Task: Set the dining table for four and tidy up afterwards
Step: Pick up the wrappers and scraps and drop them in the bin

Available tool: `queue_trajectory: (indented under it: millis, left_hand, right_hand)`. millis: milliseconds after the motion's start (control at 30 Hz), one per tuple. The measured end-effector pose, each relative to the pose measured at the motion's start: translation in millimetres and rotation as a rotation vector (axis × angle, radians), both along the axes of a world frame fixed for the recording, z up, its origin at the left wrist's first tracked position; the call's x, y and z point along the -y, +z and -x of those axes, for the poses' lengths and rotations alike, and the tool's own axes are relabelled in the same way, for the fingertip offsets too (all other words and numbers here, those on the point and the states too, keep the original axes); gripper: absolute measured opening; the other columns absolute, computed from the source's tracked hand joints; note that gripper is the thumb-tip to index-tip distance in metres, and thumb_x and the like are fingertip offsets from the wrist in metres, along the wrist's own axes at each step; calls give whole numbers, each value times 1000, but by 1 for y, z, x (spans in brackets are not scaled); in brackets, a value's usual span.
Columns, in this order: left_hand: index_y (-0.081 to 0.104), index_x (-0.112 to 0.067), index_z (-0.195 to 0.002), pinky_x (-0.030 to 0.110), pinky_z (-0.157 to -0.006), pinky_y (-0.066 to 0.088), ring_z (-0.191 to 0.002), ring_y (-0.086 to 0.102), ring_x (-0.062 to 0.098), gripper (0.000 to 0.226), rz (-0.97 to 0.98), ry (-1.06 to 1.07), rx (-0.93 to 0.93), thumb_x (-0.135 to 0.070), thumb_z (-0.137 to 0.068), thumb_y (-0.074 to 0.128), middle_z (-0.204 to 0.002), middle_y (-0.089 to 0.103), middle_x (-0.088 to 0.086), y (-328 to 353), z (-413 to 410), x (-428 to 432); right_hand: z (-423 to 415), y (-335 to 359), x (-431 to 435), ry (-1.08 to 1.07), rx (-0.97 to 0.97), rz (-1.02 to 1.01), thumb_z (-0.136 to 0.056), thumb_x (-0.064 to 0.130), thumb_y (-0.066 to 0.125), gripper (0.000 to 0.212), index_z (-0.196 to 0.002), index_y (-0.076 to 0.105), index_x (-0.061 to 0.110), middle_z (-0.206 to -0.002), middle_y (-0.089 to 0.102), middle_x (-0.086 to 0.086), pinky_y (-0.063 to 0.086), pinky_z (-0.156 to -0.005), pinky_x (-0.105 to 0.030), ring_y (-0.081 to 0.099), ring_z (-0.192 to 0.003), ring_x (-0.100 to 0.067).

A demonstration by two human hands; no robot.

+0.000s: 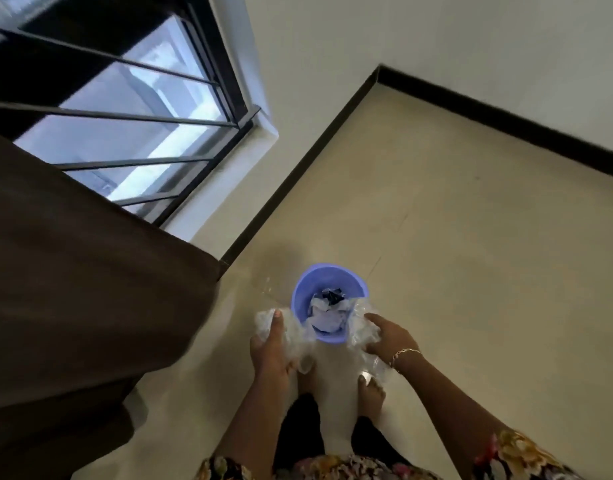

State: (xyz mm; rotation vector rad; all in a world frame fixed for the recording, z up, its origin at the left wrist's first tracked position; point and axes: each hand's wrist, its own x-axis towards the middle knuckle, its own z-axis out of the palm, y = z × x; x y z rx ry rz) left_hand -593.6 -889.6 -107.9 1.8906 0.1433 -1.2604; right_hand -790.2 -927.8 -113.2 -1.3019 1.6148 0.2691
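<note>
Grasping clear plastic [293, 332], left hand [272, 344] and right hand [391, 336] flank the bin [308, 285] (waste inside).

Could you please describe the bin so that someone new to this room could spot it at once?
From the barred window and brown curtain, look down to the beige floor by the curtain's lower corner. A small round bin stands between the left hand and right hand, both holding clear plastic. It is the only lilac-blue thing, with crumpled rubbish inside.

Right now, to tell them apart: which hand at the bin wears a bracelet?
The right hand, holding clear plastic beside the blue bin: a thin chain bracelet circles its wrist. The left hand has a bare wrist.
</note>
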Motion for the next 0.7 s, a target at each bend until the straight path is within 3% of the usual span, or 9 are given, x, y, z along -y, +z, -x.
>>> queue_trajectory:
  millis: [233,333,433,500,567,633,700]
  left_hand:
    - [61,-7,-112,20,-47,43,-72,57,23,50,-9,-36,22,-45,-80,68,-90,61,11,-112,-27,42]
    - [61,-9,-114,18,-43,42,-66,55,21,54,-36,-117,38,-49,-78,68,-89,60,13,-136,-37,52]
    - [59,-4,-114,18,-39,40,-58,52,22,60,-74,-156,18,-50,-76,70,-87,58,17,-149,-36,61]
    - [56,-5,-116,20,-41,41,-62,56,26,75,-84,-173,1,-58,-66,75,-95,62,22,-155,-30,67]
    - [53,-9,-119,25,-45,45,-79,61,31,82,-85,-189,-52,-61,-59,76,-113,61,24,-159,-22,74]
    - [47,-11,-120,28,-48,48,-91,59,31,66,-109,-256,-120,-52,-75,71,-117,58,17,-153,-11,85]
    - [43,-13,-116,31,-60,48,-93,56,23,45,-128,-353,-122,-43,-87,61,-103,57,2,-143,-2,95]
  right_hand:
    - [-39,-111,67,45,21,-92,-90,21,53,70,-148,13,21,-139,44,-13,41,-90,-32,47,-122,-31]
    - [-49,-132,79,-43,50,-111,-91,19,54,67,-146,17,13,-140,41,-11,37,-94,-30,43,-126,-30]
    - [-46,-149,82,-100,-13,-106,-89,23,57,69,-146,18,16,-140,41,-16,37,-97,-36,44,-124,-34]
    - [-41,-153,77,-111,-32,-103,-89,23,57,67,-145,22,16,-133,43,-21,38,-93,-35,47,-119,-36]
    - [-34,-152,72,-107,-48,-112,-89,24,57,66,-145,22,16,-131,41,-21,37,-94,-35,46,-118,-35]
    - [-27,-152,67,-105,-67,-119,-89,26,57,66,-145,22,17,-131,41,-19,36,-96,-36,44,-120,-34]
    - [-19,-150,63,-144,-87,-117,-88,27,59,65,-143,25,17,-129,44,-18,37,-96,-37,45,-119,-32]
